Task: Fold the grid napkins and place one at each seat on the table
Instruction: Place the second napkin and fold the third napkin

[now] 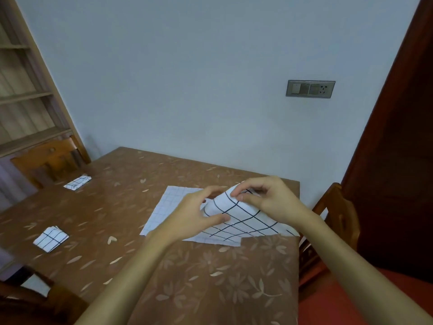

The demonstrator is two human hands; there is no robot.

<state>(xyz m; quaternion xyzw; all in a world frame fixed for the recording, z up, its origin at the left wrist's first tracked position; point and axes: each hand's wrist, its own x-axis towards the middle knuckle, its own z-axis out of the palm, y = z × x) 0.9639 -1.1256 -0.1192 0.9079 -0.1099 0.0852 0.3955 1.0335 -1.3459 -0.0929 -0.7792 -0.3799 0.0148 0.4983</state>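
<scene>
A white napkin with a bold dark grid [243, 221] lies near the table's right edge, its far corner lifted off the cloth. My right hand [264, 198] pinches that raised corner. My left hand [194, 214] rests on the napkin's left part, thumb and fingers touching the fabric. Under it lies another white napkin with a fine pale grid [168, 202], spread flat. Two folded grid napkins sit at seats on the left: one near the front left edge [51, 238] and one farther back [77, 182].
The table carries a brown leaf-patterned cloth [199, 277]. Wooden chairs stand at the back left [46, 160], at the right [332, 221] and at the front left [35, 299]. A blue-grey wall with a switch plate [310, 89] is behind; a dark door is right.
</scene>
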